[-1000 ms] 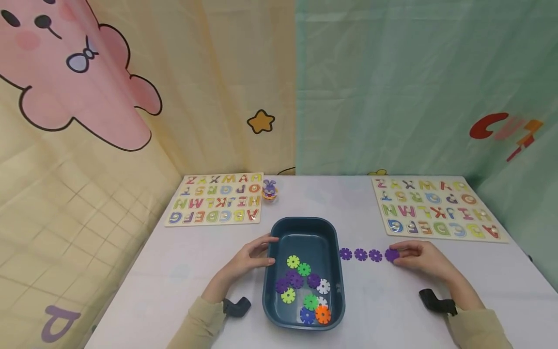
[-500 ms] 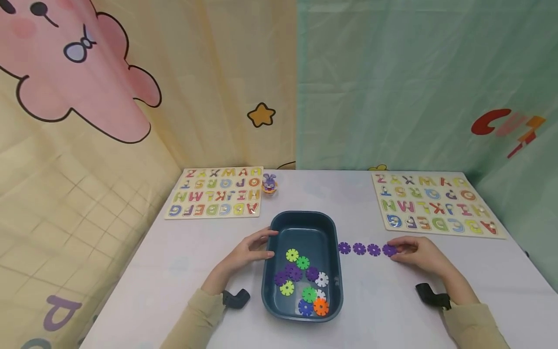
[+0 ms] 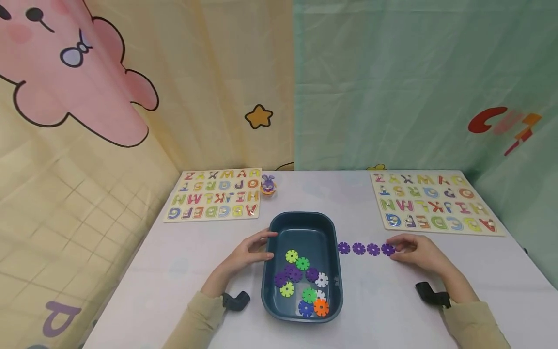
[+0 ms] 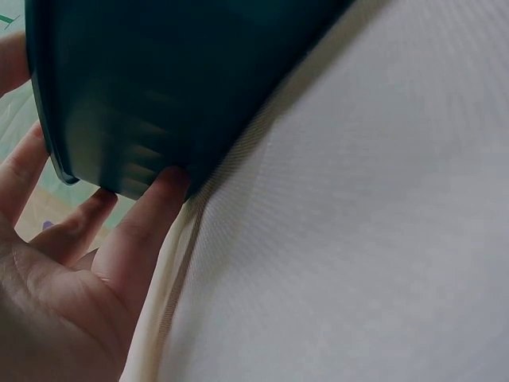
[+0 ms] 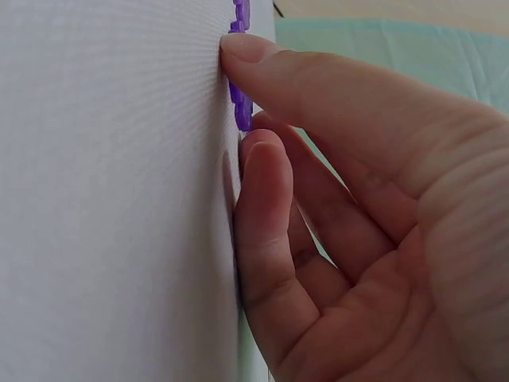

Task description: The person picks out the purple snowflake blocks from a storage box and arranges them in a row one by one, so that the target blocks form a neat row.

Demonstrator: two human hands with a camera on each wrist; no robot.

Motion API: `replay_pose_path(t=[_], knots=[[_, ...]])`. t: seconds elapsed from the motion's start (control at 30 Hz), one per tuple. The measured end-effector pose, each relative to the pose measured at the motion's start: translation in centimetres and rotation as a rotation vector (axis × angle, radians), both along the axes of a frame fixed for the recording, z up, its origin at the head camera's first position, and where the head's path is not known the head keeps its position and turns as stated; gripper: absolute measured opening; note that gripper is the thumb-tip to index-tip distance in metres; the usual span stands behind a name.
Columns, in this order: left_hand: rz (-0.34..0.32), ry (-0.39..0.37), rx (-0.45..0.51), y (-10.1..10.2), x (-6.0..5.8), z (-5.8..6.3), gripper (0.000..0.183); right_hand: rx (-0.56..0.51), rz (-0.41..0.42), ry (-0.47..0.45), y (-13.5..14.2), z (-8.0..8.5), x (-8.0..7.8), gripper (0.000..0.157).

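Purple snowflake disc [image 3: 388, 249] seemingly pinched by right hand [image 3: 417, 254]; left hand [image 3: 246, 253] steadies tub [image 3: 301, 224].

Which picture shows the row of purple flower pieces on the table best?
The head view: all four purple pieces lie in a row right of the blue tub, the right hand at the end one. The right wrist view shows only an edge by the fingertips. The left wrist view shows none.
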State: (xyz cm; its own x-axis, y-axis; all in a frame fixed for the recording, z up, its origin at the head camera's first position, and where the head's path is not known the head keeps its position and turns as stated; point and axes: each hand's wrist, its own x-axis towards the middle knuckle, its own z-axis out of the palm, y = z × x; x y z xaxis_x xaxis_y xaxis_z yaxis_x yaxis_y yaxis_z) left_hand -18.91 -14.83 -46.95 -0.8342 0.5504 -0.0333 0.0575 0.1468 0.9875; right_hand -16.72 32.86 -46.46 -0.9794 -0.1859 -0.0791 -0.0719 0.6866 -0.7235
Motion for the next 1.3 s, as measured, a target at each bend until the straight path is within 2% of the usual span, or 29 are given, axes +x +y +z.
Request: replay_pose_path(t=[0.43, 0.53, 0.7, 0.8, 1.0, 1.3], knots=[[0.006, -0.009, -0.011, 0.0, 0.3, 0.1, 0.057, -0.001, 0.005, -0.004, 0.0, 0.0, -0.1, 0.042], [0.008, -0.013, -0.012, 0.0, 0.3, 0.1, 0.057, -0.008, 0.003, 0.006, -0.3, 0.6, -0.2, 0.044], [0.012, -0.016, -0.011, 0.0, 0.2, 0.1, 0.056, -0.065, 0.019, 0.048, -1.5, 2.6, -0.4, 0.046], [0.012, -0.015, -0.01, 0.0, 0.2, 0.0, 0.055, -0.129, 0.073, 0.093, -3.0, 3.9, -0.7, 0.042], [0.011, -0.005, -0.011, 0.0, 0.1, -0.1, 0.054, -0.216, 0.24, 0.157, -6.8, 6.0, -1.8, 0.036], [0.02, -0.003, -0.025, 0.0, 0.1, -0.1, 0.054, -0.271, 0.463, 0.073, -12.6, 6.7, -3.2, 0.033]])
